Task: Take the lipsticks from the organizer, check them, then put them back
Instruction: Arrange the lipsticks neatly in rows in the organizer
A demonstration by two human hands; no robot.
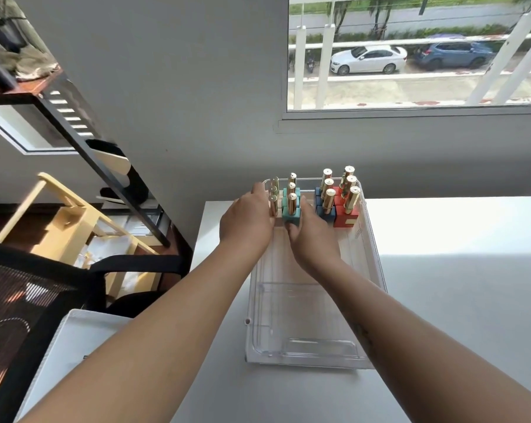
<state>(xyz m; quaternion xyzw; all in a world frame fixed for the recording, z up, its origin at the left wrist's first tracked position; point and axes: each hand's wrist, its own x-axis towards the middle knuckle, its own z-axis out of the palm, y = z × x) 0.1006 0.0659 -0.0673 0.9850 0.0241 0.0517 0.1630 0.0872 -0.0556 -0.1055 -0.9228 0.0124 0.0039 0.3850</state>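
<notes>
Item: teal lipstick [291,210], upright, far left of organizer [372,254]; my right hand [311,242] pinches its base. Left hand [247,222] against cream lipsticks [273,193], grip indiscernible.

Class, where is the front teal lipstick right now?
In the head view, the front teal lipstick stands at the far end of the clear organizer, left of centre, between the cream lipsticks and blue lipsticks, pinched by the right hand.

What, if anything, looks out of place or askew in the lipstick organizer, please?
Nothing stands out: the lipsticks stand upright in the organizer in four colour-sorted rows. The right hand pinches the front teal lipstick; the left hand touches the cream row.
</notes>
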